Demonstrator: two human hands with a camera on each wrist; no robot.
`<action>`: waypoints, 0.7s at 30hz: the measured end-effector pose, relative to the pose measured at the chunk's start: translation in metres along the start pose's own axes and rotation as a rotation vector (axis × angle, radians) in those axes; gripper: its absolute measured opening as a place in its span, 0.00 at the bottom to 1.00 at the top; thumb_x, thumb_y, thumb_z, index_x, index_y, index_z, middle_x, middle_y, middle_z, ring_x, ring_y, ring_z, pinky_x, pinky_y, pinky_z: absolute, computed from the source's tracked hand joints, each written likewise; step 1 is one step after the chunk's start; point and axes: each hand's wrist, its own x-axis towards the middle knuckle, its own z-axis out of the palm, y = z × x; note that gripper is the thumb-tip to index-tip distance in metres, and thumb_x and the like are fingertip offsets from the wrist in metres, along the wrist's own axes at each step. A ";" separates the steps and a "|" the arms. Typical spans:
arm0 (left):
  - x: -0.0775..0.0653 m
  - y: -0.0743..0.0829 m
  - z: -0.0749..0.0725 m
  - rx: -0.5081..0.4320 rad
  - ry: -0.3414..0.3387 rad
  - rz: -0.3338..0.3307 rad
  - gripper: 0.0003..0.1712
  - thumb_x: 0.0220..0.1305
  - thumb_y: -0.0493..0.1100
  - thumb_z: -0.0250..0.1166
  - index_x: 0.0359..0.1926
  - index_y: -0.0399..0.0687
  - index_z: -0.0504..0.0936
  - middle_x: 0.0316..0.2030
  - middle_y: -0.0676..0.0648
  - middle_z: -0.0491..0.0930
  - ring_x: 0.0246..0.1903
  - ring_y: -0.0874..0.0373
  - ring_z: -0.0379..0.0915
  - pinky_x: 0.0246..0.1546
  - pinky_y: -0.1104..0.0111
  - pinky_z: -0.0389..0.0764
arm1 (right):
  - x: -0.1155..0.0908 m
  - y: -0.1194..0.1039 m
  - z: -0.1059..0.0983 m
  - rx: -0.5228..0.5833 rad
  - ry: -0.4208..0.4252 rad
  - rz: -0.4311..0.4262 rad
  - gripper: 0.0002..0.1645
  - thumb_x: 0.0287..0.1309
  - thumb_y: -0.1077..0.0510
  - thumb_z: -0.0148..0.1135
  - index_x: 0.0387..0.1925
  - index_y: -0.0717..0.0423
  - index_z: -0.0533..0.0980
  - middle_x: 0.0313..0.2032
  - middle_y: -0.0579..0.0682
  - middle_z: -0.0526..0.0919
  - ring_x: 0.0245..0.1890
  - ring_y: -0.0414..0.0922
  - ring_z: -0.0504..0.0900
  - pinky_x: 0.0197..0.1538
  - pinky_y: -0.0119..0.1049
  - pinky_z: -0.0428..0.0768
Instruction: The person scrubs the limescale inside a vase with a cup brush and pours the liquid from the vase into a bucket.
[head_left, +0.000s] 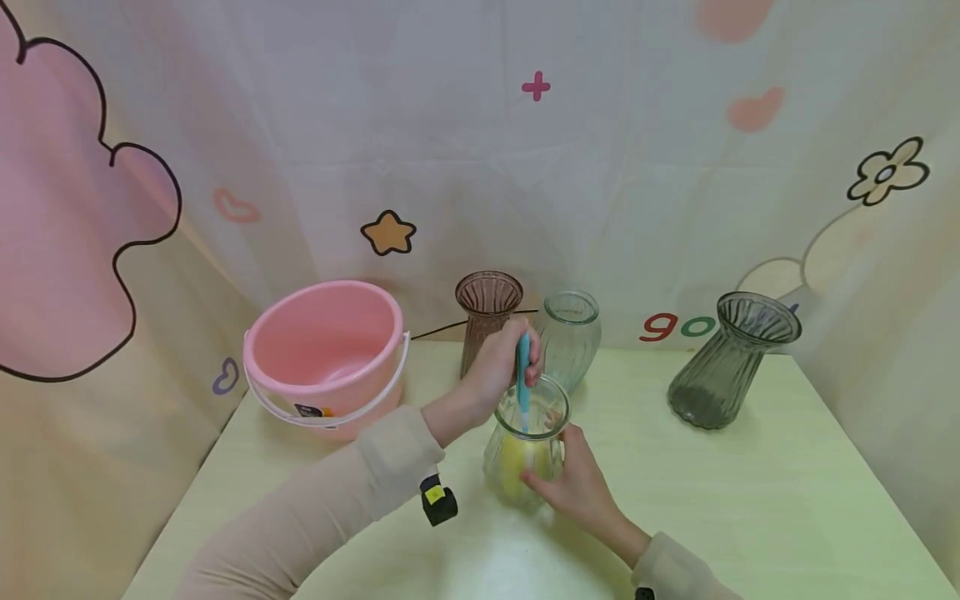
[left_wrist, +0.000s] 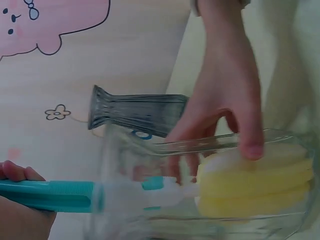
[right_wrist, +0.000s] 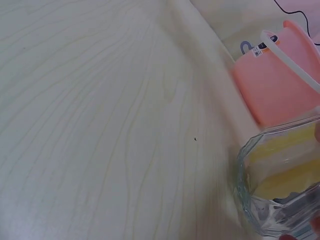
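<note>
My left hand (head_left: 491, 373) grips the teal handle of a sponge bottle brush (head_left: 522, 379) from above. The brush reaches down through the mouth of a clear glass vase (head_left: 492, 471), and its yellow and white sponge head (left_wrist: 255, 187) fills the lower part, near the base. Around the vase's right side curls my right hand (head_left: 585, 483), its thumb across the near face and its other fingers partly hidden behind the glass. In the right wrist view, the vase's thick faceted base (right_wrist: 244, 187) shows, with just bits of fingertips at the frame edge.
A pink bucket (head_left: 390, 408) with a white handle stands at the left. Behind the hands are a brownish-purple vase (head_left: 487, 300) and a pale clear vase (head_left: 573, 350). One grey vase (head_left: 716, 375) stands on the right of the pale table (head_left: 750, 517). A printed curtain (head_left: 450, 125) hangs behind.
</note>
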 end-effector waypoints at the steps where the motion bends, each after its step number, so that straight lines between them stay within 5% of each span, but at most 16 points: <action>1: -0.001 -0.005 0.000 -0.004 0.004 -0.004 0.23 0.68 0.49 0.33 0.20 0.43 0.63 0.15 0.50 0.63 0.17 0.57 0.60 0.24 0.67 0.66 | 0.000 0.000 0.000 0.002 0.000 0.003 0.49 0.35 0.52 0.76 0.58 0.60 0.60 0.51 0.58 0.70 0.52 0.53 0.72 0.53 0.49 0.72; 12: -0.004 -0.015 -0.004 -0.167 0.071 0.024 0.24 0.69 0.49 0.34 0.20 0.42 0.62 0.14 0.51 0.61 0.16 0.58 0.58 0.23 0.67 0.63 | -0.001 -0.002 0.001 -0.009 0.018 0.067 0.51 0.33 0.50 0.77 0.58 0.60 0.60 0.51 0.58 0.70 0.49 0.54 0.73 0.49 0.48 0.74; 21: -0.005 0.013 -0.001 -0.167 0.082 0.166 0.24 0.69 0.50 0.36 0.20 0.44 0.62 0.14 0.51 0.61 0.15 0.58 0.56 0.21 0.67 0.62 | 0.000 -0.010 0.000 -0.025 0.015 0.095 0.51 0.32 0.51 0.77 0.58 0.62 0.60 0.50 0.59 0.71 0.49 0.55 0.73 0.48 0.49 0.75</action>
